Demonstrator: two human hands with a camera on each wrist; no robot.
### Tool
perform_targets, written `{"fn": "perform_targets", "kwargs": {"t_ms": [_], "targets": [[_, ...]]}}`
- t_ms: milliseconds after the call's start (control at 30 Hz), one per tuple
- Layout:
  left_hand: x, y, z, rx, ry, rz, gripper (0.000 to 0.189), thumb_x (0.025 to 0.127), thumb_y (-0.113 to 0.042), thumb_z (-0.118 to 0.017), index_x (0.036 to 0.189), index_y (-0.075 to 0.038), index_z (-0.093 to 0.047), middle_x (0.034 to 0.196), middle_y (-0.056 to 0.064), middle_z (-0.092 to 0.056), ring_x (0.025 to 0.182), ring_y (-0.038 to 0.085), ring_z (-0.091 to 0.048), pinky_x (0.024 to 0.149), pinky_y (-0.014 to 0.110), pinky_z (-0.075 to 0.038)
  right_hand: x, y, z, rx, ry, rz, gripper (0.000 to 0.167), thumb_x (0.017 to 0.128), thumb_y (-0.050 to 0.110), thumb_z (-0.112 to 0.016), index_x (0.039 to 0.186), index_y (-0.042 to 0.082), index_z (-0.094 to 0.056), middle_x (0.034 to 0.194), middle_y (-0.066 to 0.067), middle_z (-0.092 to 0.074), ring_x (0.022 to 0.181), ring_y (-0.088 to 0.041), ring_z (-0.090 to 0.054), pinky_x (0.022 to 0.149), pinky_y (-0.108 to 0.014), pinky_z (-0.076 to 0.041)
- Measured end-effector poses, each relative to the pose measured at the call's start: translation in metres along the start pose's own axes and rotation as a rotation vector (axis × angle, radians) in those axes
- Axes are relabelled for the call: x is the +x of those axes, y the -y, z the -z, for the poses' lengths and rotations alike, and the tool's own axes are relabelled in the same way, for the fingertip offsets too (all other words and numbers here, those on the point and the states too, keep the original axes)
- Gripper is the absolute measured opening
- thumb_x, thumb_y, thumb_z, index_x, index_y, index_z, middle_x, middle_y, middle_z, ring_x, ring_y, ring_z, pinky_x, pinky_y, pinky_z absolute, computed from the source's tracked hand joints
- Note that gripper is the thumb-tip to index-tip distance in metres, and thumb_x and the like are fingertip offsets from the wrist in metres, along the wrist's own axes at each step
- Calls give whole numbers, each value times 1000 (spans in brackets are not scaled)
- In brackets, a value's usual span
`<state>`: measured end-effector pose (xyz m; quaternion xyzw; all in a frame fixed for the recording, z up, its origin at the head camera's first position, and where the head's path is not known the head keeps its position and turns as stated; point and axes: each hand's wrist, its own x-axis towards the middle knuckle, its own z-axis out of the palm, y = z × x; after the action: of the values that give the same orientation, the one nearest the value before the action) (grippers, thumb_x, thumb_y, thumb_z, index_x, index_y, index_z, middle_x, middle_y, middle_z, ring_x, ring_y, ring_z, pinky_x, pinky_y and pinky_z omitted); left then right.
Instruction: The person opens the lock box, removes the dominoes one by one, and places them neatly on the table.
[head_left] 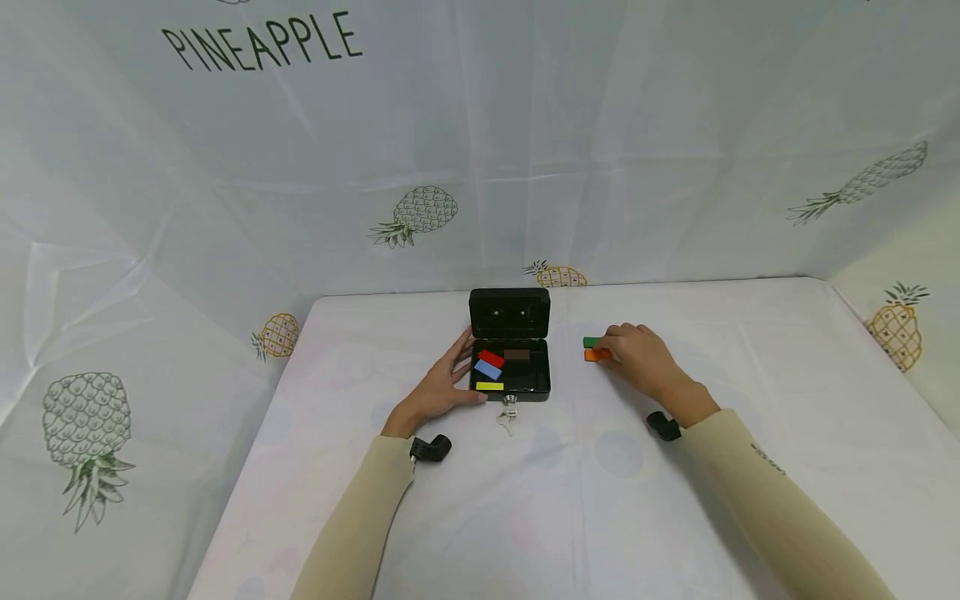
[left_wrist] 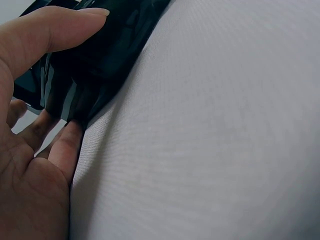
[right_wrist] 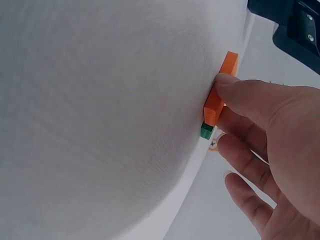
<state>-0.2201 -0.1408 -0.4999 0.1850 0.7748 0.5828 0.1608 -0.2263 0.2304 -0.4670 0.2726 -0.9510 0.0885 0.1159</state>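
Observation:
A small black cash box (head_left: pixel 536 381) stands with its lid (head_left: pixel 510 312) raised. Inside lie a red block (head_left: pixel 492 358), a blue block (head_left: pixel 487 370), a yellow block (head_left: pixel 490 386) and a brown block (head_left: pixel 517 354). My left hand (head_left: pixel 437 390) rests against the box's left side, fingers spread along it and thumb at the front corner. To the right of the box, my right hand (head_left: pixel 641 358) pinches an orange block (right_wrist: pixel 215 104) between thumb and fingers, low at the tablecloth. A green block (right_wrist: pixel 206 131) lies just behind the orange one.
Keys (head_left: pixel 506 421) hang from the lock at the box's front and lie on the white tablecloth (head_left: pixel 540 508). Behind the table's far edge hangs a white curtain (head_left: pixel 637 167) printed with pineapples.

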Motion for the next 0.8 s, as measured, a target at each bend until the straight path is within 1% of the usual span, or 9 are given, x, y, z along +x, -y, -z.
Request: {"fn": "perform_targets", "kwargs": {"t_ms": [167,333,467,567,800], "targets": [[1,1,0,2,-1,-7,122,84,5,-85,172,-24,-8,175,12,-19,161,30,-22,129,41,-31,0,1,1,-11,-1,-2,17,83,-1,-88,98,2,-81,94,-10,-74,90,-31,-69,81,-48,-60],[1,2,0,9,-3,-5,122,84,5,-86,172,-24,-7,175,12,-19,162,30,-22,129,41,-31,-1,8,3,-9,-37,17,20,80,-5,-89,97,1,-80,95,-10,-74,90,-31,-69,80,-47,-60],[0,1,0,7,-2,-4,121,84,4,-85,172,-24,-7,175,12,-20,161,30,-22,129,41,-31,0,18,8,34,-78,48,21,78,-3,-91,97,1,-81,96,-11,-74,90,-31,-68,79,-47,-60],[0,0,0,10,0,-4,121,84,5,-85,172,-24,-8,174,13,-20,161,30,-23,129,41,-31,3,27,11,57,-91,73,23,79,-1,-91,99,2,-82,98,-10,-74,91,-31,-69,82,-47,-60],[1,0,1,12,1,-3,122,83,6,-85,172,-24,-8,174,13,-21,161,30,-23,129,40,-31,8,48,15,57,-110,125,27,79,4,-92,103,5,-81,100,-7,-74,93,-28,-69,86,-45,-59]]}}
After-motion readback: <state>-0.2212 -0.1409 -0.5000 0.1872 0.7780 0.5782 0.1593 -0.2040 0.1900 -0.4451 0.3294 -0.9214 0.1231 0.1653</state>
